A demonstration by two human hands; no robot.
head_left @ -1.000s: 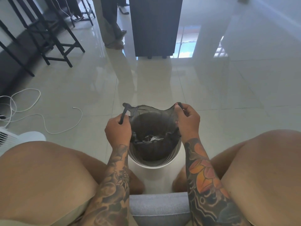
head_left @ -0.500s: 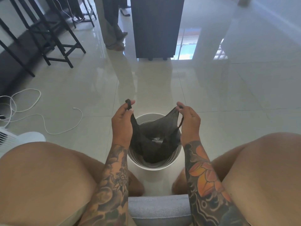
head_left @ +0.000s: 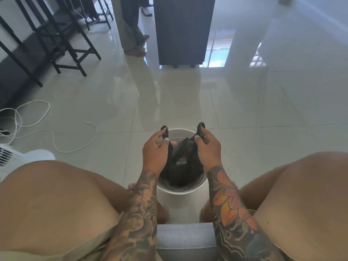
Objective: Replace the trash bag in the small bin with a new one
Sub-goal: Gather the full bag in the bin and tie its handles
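A small white round bin (head_left: 179, 196) stands on the floor between my knees. A black trash bag (head_left: 181, 157) hangs inside it, its body slack and gathered in the bin's mouth. My left hand (head_left: 155, 151) pinches the bag's left handle loop above the rim. On the other side, my right hand (head_left: 208, 148) pinches the right handle loop at the same height. Both handles are lifted clear of the rim and pulled toward each other. What is in the bag is hidden by its folds.
White cables (head_left: 37, 129) trail over the glossy tiles at left, beside a white fan (head_left: 11, 159). Black stools (head_left: 62, 40) stand far left, a dark cabinet (head_left: 181, 31) ahead, and a person's legs (head_left: 133, 34) next to it. A grey cushion edge (head_left: 185, 240) lies below the bin.
The bag's mouth, stretched wide over the rim a second ago, has been drawn off and narrowed. Both hands have risen and come closer together, holding the handles.
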